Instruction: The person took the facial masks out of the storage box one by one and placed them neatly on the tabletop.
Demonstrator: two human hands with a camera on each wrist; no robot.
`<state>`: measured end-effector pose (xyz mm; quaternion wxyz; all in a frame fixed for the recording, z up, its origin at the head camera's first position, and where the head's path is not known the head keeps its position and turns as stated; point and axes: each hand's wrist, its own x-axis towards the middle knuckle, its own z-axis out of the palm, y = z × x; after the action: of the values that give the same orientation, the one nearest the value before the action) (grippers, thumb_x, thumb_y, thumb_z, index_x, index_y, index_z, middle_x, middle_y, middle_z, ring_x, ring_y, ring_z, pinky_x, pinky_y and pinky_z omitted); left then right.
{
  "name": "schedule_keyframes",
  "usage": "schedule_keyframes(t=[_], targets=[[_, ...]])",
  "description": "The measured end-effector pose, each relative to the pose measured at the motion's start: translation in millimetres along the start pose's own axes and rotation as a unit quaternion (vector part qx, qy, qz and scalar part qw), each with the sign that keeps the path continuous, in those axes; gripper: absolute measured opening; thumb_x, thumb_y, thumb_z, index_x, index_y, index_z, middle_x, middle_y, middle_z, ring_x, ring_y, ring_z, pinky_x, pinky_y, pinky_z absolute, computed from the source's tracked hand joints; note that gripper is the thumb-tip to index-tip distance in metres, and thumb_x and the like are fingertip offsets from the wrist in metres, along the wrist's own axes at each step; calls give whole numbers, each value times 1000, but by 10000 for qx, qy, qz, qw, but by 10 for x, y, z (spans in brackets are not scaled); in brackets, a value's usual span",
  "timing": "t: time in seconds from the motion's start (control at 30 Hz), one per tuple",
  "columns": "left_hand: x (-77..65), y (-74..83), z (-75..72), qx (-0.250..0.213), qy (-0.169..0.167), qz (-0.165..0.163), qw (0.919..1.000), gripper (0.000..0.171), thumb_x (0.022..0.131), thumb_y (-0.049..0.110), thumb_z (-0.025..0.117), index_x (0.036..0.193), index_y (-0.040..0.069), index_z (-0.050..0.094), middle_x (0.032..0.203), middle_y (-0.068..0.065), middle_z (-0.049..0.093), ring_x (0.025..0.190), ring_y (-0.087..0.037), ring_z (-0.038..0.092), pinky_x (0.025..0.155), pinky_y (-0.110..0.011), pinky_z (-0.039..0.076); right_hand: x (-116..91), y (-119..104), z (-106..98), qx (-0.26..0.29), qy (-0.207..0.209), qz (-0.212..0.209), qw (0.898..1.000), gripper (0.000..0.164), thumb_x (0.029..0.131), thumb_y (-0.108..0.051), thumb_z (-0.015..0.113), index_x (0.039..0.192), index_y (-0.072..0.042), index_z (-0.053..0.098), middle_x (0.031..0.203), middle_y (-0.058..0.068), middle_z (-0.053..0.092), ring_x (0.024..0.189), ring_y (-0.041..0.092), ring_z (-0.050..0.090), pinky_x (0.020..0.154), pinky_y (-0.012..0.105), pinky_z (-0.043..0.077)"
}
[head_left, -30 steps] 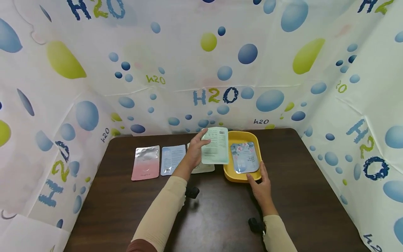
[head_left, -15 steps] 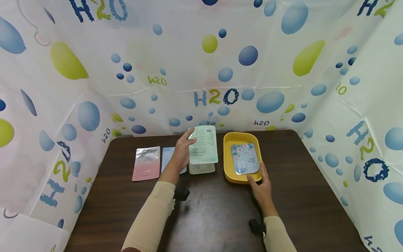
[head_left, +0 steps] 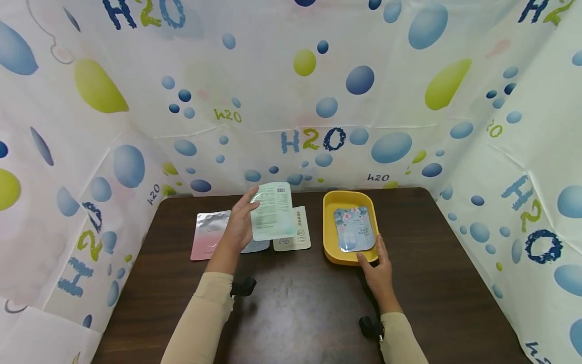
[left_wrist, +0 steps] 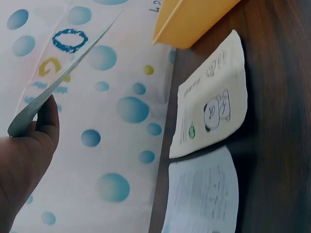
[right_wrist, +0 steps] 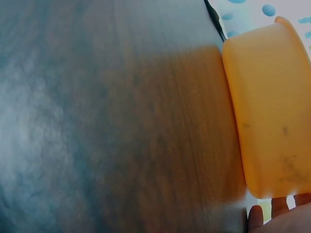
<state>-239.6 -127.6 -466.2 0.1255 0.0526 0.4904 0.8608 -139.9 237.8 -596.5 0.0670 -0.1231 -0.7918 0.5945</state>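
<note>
My left hand pinches a pale green face mask packet by its left edge, with the thumb on the printed side. The packet is raised above the table and seen nearly edge-on in the left wrist view. Below it lie a cream packet with a panda drawing and a light blue packet, both partly hidden in the head view. My right hand holds the near right corner of a yellow tray, thumb at the front and fingers along the side. Inside lies a floral blue packet.
A pink and silver packet lies at the left end of the row, partly behind my left hand. The dark wooden table meets a white curtain with blue and green spots at its back and sides.
My left hand has carried the green packet leftward, from beside the tray to above the row, uncovering more of the panda packet and covering the light blue one. My right hand stays at the tray.
</note>
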Motion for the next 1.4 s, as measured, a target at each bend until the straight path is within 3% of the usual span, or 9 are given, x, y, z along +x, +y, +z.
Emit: schedule_keyframes(t=[0.2, 0.43, 0.63, 0.7, 0.77, 0.9, 1.03, 1.33, 1.4], targets=[[-115, 92, -242, 123, -43, 69, 9999, 65, 107, 9, 42, 165, 12, 12, 160, -12, 33, 120, -12, 62, 91, -25, 58, 13, 12, 11, 5, 22, -43, 10000, 89, 98, -34, 69, 165, -24, 12, 174, 0, 9, 161, 25, 8, 130, 52, 10], [-327, 185, -564, 739, 246, -69, 9969, 66, 107, 10, 47, 165, 13, 15, 145, 0, 43, 115, -9, 63, 89, -24, 59, 11, 31, 9, 87, 61, -91, 9999, 89, 98, -30, 70, 165, -22, 13, 174, 4, 10, 161, 28, 9, 129, 53, 12], [-468, 227, -782, 1197, 768, -258, 9895, 70, 104, 4, 55, 164, 13, 21, 160, -6, 33, 106, -2, 66, 84, -20, 59, -19, -88, -7, 203, -70, 62, 9997, 88, 99, -23, 68, 165, -18, 10, 174, 5, 6, 161, 29, 6, 130, 52, 10], [-510, 219, -848, 1543, 1008, -281, 9825, 70, 102, 4, 58, 163, 11, 25, 166, -7, 27, 105, 1, 64, 82, -16, 58, -55, -181, -16, 251, -130, 105, 9995, 88, 99, -21, 68, 165, -15, 10, 174, 7, 5, 161, 30, 5, 129, 53, 10], [-549, 199, -909, 1884, 1263, -289, 9735, 68, 100, 4, 61, 161, 10, 31, 162, -8, 32, 103, 2, 62, 81, -14, 57, -91, -272, -25, 249, -163, 138, 9995, 88, 99, -19, 67, 165, -13, 10, 174, 9, 5, 161, 30, 5, 129, 53, 10], [-617, 134, -1021, 2464, 1726, -280, 9533, 66, 97, 6, 68, 156, 9, 41, 137, 0, 53, 96, 4, 62, 78, -14, 57, -135, -369, -35, 164, -166, 155, 9996, 86, 100, -19, 66, 165, -11, 11, 174, 9, 6, 161, 29, 6, 130, 51, 11], [-671, 62, -1112, 2942, 1970, -378, 9344, 64, 94, 7, 72, 154, 11, 47, 124, 8, 57, 90, 3, 62, 75, -14, 57, -147, -379, -39, 153, -142, 147, 9997, 85, 100, -19, 66, 165, -10, 12, 174, 10, 7, 161, 29, 7, 130, 51, 11], [-772, -109, -1325, 3568, 2254, -738, 9036, 62, 93, 10, 74, 151, 10, 51, 139, -15, 59, 86, 6, 61, 73, -15, 56, -140, -370, -41, 217, -161, 172, 9995, 86, 99, -20, 66, 165, -10, 12, 174, 10, 7, 161, 29, 6, 130, 51, 10], [-798, -145, -1376, 3926, 2296, -690, 8879, 61, 92, 12, 75, 149, 9, 53, 141, -21, 59, 83, 3, 62, 70, -15, 55, -135, -377, -38, 216, -148, 184, 9995, 86, 99, -20, 67, 165, -10, 13, 174, 10, 7, 161, 30, 6, 130, 52, 10]])
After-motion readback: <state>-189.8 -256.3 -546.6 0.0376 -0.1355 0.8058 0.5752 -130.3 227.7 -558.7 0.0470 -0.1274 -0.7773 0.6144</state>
